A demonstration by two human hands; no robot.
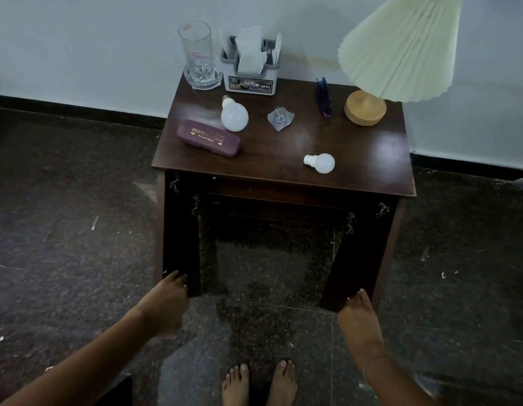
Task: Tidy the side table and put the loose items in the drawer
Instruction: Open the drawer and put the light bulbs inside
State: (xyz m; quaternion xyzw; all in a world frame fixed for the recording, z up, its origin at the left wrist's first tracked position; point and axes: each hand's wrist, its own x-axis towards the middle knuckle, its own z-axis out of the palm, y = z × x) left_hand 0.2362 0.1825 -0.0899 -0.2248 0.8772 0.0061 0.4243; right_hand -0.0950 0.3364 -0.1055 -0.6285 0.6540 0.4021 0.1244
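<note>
A dark wooden side table (357, 159) stands against the wall. Its two front doors hang open. My left hand (166, 303) grips the bottom edge of the left door (181, 244). My right hand (358, 317) holds the bottom corner of the right door (360, 259). On the top lie a maroon spectacle case (209, 138), a large white bulb (234, 116), a small white bulb (320, 163), a small clear plastic packet (280, 118) and a blue pen-like item (323, 96).
At the back of the table stand a tall glass (199, 58), a grey tissue holder (251, 70) and a lamp with a wooden base (365, 108) and pleated shade (401, 48). My bare feet (259, 383) are on the dark speckled floor in front.
</note>
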